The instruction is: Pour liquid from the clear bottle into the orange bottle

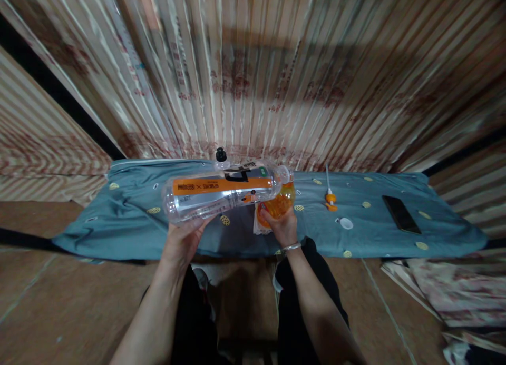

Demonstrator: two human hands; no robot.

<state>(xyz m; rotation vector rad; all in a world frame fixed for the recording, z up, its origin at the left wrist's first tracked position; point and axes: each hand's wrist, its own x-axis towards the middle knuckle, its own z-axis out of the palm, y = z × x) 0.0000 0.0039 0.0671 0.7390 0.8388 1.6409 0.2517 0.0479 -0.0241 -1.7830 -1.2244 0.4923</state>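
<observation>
My left hand (185, 241) grips a large clear plastic bottle (217, 190) with a silver and orange label near its base. This bottle lies almost level in the air, its open mouth pointing right, over the top of a second bottle. My right hand (283, 227) is closed round that second one, a bottle of orange liquid (285, 199). The two mouths meet or overlap; I cannot tell if they touch. A white tissue or cloth (260, 227) shows under the orange bottle. Whether liquid is flowing is not visible.
A blue-green cloth (130, 217) covers the narrow table. Behind the large bottle stands a black-topped clear container (220, 157), partly hidden. To the right lie an orange pump head with a tube (331, 199), a small white cap (346, 223) and a black phone (401, 214). A patterned curtain (253, 80) hangs behind.
</observation>
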